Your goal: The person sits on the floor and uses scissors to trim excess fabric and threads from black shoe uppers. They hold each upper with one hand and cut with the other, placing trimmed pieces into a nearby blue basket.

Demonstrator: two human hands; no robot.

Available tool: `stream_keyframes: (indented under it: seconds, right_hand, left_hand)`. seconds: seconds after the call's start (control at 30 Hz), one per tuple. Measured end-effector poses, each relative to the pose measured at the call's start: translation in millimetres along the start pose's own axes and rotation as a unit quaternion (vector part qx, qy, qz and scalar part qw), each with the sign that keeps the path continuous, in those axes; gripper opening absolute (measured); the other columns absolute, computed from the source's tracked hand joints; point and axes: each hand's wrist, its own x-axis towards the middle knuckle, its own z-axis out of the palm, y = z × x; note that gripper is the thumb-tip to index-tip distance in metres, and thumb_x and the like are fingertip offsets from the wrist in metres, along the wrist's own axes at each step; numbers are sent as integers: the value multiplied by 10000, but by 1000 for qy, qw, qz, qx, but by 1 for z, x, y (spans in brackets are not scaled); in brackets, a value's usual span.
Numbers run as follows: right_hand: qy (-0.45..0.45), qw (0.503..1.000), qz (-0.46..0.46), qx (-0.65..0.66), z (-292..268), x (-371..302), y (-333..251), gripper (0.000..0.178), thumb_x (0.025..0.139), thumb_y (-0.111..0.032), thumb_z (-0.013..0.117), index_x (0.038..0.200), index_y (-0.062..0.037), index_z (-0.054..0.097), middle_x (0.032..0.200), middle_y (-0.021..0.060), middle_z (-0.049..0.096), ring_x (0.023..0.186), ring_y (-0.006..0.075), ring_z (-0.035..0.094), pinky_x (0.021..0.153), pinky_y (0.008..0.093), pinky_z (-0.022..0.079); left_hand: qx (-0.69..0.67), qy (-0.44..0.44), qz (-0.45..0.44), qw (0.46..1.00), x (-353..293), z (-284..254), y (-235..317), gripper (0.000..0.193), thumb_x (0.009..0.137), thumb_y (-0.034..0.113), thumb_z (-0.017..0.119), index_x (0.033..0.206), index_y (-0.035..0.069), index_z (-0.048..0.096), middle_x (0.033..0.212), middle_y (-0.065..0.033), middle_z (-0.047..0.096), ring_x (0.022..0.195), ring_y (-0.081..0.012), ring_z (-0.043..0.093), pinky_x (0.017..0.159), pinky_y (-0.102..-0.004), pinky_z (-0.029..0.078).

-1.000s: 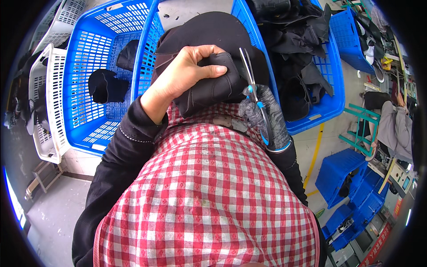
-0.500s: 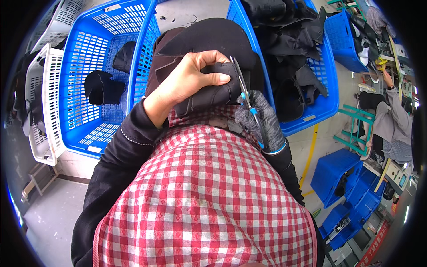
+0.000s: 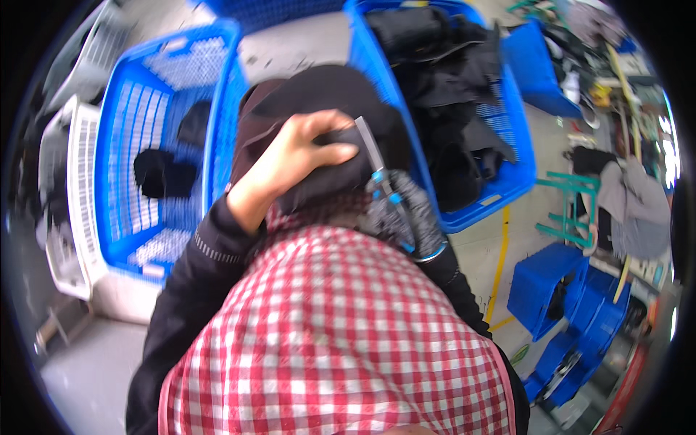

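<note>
My bare left hand (image 3: 290,156) pinches a black sewn fabric piece (image 3: 308,185) between thumb and fingers, above my lap. My right hand (image 3: 406,214), in a grey knit glove, is wrapped round a pair of scissors (image 3: 370,145) with blue-and-grey handles. The blades point up and away, just right of the left fingertips, beside the fabric's edge. Motion blur hides whether they touch it. Beneath and beyond my hands lie more dark fabric pieces (image 3: 337,87) on my lap. A red-and-white checked apron (image 3: 326,312) covers my front.
A blue basket (image 3: 226,87) at left holds a few black pieces. Close on my right, another blue basket (image 3: 528,170) is heaped with black pieces. White crates (image 3: 85,188) stand far left. At right are a teal frame (image 3: 569,210), blue bins (image 3: 544,290) and a person in grey (image 3: 638,203).
The whole view has shifted and blurred, so baskets and lap sit lower. Both hands keep their grips on fabric and scissors, and the scissors remain beside the left fingertips.
</note>
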Motion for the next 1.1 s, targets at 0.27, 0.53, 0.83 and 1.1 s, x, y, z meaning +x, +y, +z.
stream_keyframes:
  seconds: [0.27,0.53,0.83,1.1]
  right_hand:
    - [88,910,-393,100,-29,-37,-92,424,1062,-396,612,1330,-75,542,708,38,566,500,95,483,454,271,401]
    - [269,661,-689,123,-107,-162,-205,393,1068,-411,574,1344,-131,577,637,8,478,484,113,483,442,292,423]
    - [296,656,-694,29,-110,-148,-191,411,1074,-411,569,1299,-67,576,719,80,613,505,128,522,461,268,454]
    - [127,918,-371,65,-73,-46,-116,408,1029,-347,679,1291,-47,588,779,67,684,520,119,626,448,234,495]
  left_hand:
    - [214,-62,16,975,0,-3,74,256,754,-41,730,1007,-33,695,903,-62,695,901,-137,643,866,-284,510]
    - [224,-65,-26,972,13,38,50,285,781,-31,738,1060,-42,684,896,-70,694,889,-127,629,849,-276,504]
    - [240,-100,-39,965,39,52,51,278,789,-14,707,1064,-27,672,916,-41,674,905,-117,612,869,-267,488]
    - [226,-84,-48,969,35,50,48,246,822,-54,684,1065,-29,658,899,-58,669,880,-132,608,861,-273,486]
